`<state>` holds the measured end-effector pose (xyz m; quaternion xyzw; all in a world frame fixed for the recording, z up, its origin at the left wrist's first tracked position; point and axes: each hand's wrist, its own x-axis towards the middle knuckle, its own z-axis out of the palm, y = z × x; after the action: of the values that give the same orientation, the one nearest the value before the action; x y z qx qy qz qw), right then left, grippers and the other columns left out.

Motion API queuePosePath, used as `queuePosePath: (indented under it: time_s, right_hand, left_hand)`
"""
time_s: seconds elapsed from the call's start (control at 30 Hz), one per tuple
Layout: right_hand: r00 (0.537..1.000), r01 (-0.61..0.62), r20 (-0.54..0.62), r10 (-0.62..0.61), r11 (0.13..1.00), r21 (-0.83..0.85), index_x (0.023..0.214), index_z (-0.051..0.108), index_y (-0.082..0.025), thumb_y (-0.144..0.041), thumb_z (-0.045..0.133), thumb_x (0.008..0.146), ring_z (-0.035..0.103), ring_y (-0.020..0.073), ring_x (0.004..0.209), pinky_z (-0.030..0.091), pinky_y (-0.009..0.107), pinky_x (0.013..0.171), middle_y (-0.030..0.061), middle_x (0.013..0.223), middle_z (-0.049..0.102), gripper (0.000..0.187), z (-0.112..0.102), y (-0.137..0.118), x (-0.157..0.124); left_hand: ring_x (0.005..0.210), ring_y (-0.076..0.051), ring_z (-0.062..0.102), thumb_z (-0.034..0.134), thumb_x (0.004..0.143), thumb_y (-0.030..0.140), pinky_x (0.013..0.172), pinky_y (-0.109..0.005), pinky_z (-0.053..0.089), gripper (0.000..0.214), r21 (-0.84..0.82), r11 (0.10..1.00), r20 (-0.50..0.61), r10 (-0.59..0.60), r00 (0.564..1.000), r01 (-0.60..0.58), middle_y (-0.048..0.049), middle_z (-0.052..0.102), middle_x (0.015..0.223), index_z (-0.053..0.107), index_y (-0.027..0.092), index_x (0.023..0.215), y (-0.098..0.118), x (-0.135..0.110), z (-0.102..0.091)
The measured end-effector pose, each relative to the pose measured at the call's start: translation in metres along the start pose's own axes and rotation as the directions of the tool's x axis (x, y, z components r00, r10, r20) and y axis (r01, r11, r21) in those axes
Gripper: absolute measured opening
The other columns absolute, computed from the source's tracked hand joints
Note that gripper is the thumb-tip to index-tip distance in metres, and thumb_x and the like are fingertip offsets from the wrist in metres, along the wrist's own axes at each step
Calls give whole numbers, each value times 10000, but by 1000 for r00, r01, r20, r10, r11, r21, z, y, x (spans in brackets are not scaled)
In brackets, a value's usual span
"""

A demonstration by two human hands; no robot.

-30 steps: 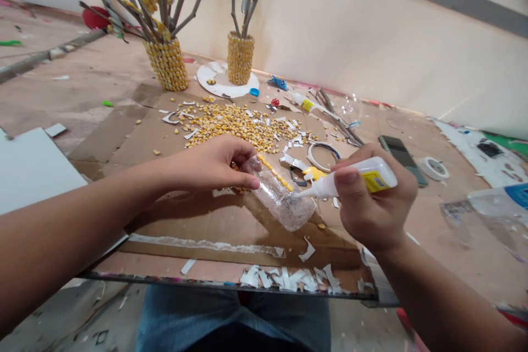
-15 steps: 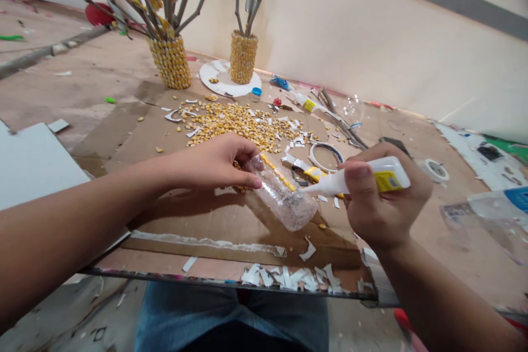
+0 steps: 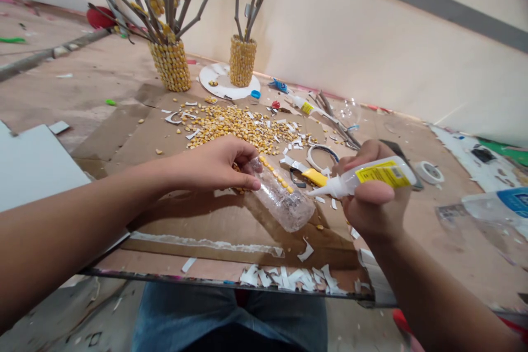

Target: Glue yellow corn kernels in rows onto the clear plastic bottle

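My left hand (image 3: 231, 165) is closed on the upper end of a clear plastic bottle (image 3: 284, 206), which lies tilted over the cardboard. A single row of yellow corn kernels (image 3: 276, 173) is stuck along the bottle's side. In my right hand (image 3: 371, 198) is a white glue bottle (image 3: 383, 173) with a yellow label. Its nozzle points left, with the tip just beside the clear bottle near the end of the kernel row. Behind my left hand spreads a pile of loose corn kernels (image 3: 235, 124) mixed with white scraps.
Two kernel-covered pots, a larger one (image 3: 171, 66) and a smaller one (image 3: 242, 60), hold branches at the back. A yellow cutter (image 3: 314, 177) and a tape roll (image 3: 324, 158) lie behind the clear bottle. White paper scraps (image 3: 289, 279) line the table's front edge.
My right hand has turned the glue bottle so its label faces me more, and the nozzle has drawn slightly away from the clear bottle. My left hand keeps its hold.
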<state>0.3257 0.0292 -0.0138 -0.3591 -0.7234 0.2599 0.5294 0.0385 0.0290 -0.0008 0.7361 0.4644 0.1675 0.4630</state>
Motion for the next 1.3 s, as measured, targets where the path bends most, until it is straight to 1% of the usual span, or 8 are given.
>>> queuePosePath:
  time_s: [0.23, 0.33, 0.47, 0.57, 0.63, 0.77, 1.0, 1.3]
  right_hand:
    - [997, -8, -69, 25, 971, 238, 717, 593, -255, -772, 872, 739, 460, 143, 460, 363, 315, 434, -57, 590, 451, 587, 12, -2, 0]
    - [994, 18, -108, 13, 961, 275, 683, 591, -244, -707, 913, 739, 480, 142, 461, 382, 317, 439, -58, 593, 437, 567, 14, 0, -3]
    - [993, -14, -115, 37, 982, 189, 741, 632, -272, -733, 846, 805, 523, 185, 490, 396, 347, 437, -19, 608, 522, 512, 10, 1, -5]
    - [991, -48, -121, 61, 993, 109, 771, 650, -265, -582, 836, 895, 516, 175, 486, 363, 342, 416, 2, 648, 596, 388, 7, -4, -6]
    - [993, -44, -102, 50, 997, 61, 770, 650, -253, -493, 837, 911, 479, 152, 460, 325, 329, 397, -9, 634, 598, 335, 5, -10, -6]
    - [998, -29, -53, 30, 1000, 4, 722, 618, -249, -493, 822, 919, 480, 152, 437, 313, 325, 378, -11, 589, 593, 374, 3, -17, -3]
    - [998, 9, -66, -13, 998, -70, 690, 534, -262, -495, 808, 933, 398, 120, 381, 235, 309, 356, -40, 534, 546, 435, 6, -23, 1]
    - [998, -13, -63, 7, 994, -110, 673, 494, -271, -439, 787, 960, 378, 122, 381, 260, 302, 346, -60, 500, 467, 443, 8, -30, -2]
  left_hand:
    - [716, -186, 677, 768, 827, 361, 604, -269, 451, 213, -6, 1000, 2, -9, 1000, 9, -25, 706, 792, 680, 170, 863, -2, 0, 1]
    - [708, -181, 678, 764, 827, 360, 601, -267, 445, 211, -2, 1000, 2, -10, 1000, 10, -21, 704, 784, 672, 172, 854, -2, 0, 1]
    - [683, -168, 665, 772, 824, 356, 597, -264, 427, 211, -2, 1000, -8, -1, 1000, 1, -7, 690, 751, 655, 181, 820, 0, 0, 1]
    - [692, -172, 670, 773, 827, 353, 605, -267, 430, 206, -7, 1000, -9, 9, 1000, -9, -10, 696, 754, 663, 179, 828, 1, 0, 1]
    - [709, -176, 679, 770, 827, 347, 619, -269, 445, 199, -24, 1000, -5, 10, 1000, -10, -13, 706, 767, 666, 178, 834, 1, -1, 2]
    - [728, -175, 689, 780, 824, 346, 641, -269, 475, 208, -68, 998, -5, 9, 1000, -10, -15, 721, 778, 655, 180, 835, -1, 0, 2]
    - [709, -179, 687, 796, 807, 363, 617, -268, 449, 246, -95, 995, -3, 17, 1000, -17, -7, 699, 751, 623, 190, 801, -2, 1, 3]
    - [709, -177, 676, 772, 803, 383, 594, -256, 413, 238, -71, 997, 8, 3, 1000, -2, -2, 686, 744, 644, 185, 837, -3, 1, 3]
